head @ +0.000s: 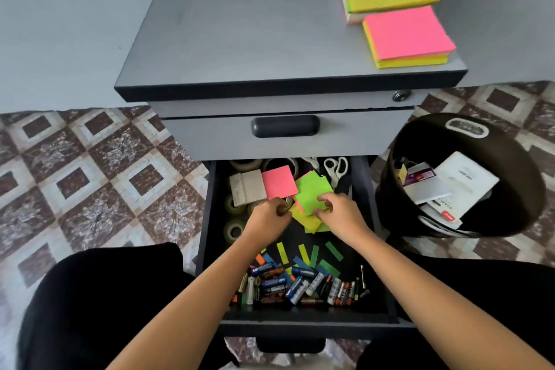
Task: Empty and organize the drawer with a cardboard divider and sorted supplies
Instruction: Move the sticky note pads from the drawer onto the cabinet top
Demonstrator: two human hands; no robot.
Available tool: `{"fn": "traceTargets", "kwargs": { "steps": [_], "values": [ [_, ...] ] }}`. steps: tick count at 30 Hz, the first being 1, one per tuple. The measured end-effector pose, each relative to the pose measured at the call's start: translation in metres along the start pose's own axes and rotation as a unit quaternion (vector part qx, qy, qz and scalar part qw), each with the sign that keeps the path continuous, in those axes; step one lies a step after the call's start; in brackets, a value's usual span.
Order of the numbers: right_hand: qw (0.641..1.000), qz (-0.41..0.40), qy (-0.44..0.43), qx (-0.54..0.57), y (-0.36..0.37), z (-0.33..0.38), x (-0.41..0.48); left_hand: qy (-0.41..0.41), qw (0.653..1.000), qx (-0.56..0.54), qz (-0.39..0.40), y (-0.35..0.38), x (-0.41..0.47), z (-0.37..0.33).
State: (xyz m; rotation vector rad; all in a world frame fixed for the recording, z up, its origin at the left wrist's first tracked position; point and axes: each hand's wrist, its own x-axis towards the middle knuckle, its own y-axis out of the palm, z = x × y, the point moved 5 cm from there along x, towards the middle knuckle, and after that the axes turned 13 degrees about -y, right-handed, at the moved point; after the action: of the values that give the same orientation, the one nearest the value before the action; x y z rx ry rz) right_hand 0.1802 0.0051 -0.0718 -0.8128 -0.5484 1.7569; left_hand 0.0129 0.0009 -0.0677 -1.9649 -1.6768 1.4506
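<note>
Both of your hands are working inside the open dark drawer (pixel 210 219): your left hand (pixel 268 216) is pinching the lower edge of a loose pink square sticky note (pixel 279 182), and your right hand (pixel 338 213) is closing around the fanned bunch of green and yellow sticky notes (pixel 312 192). Because that bunch is splayed, you are risking sheets slipping back among the batteries (pixel 297 285) as you lift. Your pink note is lying near the drawer's back, tilted, its slightly longer side pointing away from you.

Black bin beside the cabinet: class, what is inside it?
The black bin holds white booklets and small packaging. Anything beneath them is covered.
</note>
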Motion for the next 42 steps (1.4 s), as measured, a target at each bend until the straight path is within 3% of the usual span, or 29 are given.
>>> {"fn": "traceTargets", "kwargs": {
  "steps": [5, 10, 14, 21, 25, 28, 31, 33, 34, 42],
  "values": [
    [0.994, -0.025, 0.045, -0.101, 0.006, -0.002, 0.026, -0.006, 1.0, 0.018, 0.006, 0.006, 0.019, 0.002],
    [0.987, -0.011, 0.113, -0.114, 0.011, -0.005, 0.039, 0.0, 0.999, 0.044, 0.012, 0.01, 0.029, 0.001],
    [0.981, -0.055, 0.121, -0.143, 0.005, -0.007, 0.036, 0.017, 0.998, 0.059, 0.001, 0.011, 0.034, -0.008],
    [0.988, -0.115, 0.105, 0.019, -0.012, -0.013, 0.017, 0.064, 0.994, 0.092, -0.016, 0.023, 0.049, -0.041],
    [0.974, -0.161, 0.105, 0.121, -0.016, -0.019, 0.001, -0.004, 1.0, -0.001, 0.007, 0.029, 0.05, -0.05],
    [0.961, -0.177, 0.111, 0.183, -0.015, -0.021, -0.008, -0.122, 0.982, -0.128, 0.061, 0.041, 0.048, -0.039],
    [0.954, -0.171, 0.109, 0.219, -0.01, -0.023, -0.014, -0.23, 0.888, -0.377, 0.129, 0.05, 0.041, -0.029],
    [0.954, -0.163, 0.115, 0.223, -0.006, -0.024, -0.017, -0.249, 0.828, -0.48, 0.147, 0.05, 0.034, -0.024],
    [0.954, -0.159, 0.122, 0.224, -0.004, -0.025, -0.018, -0.237, 0.817, -0.502, 0.153, 0.047, 0.03, -0.024],
    [0.965, -0.125, 0.102, 0.205, 0.015, -0.007, -0.017, -0.16, 0.866, -0.434, 0.191, 0.046, 0.005, -0.008]
  ]
}}
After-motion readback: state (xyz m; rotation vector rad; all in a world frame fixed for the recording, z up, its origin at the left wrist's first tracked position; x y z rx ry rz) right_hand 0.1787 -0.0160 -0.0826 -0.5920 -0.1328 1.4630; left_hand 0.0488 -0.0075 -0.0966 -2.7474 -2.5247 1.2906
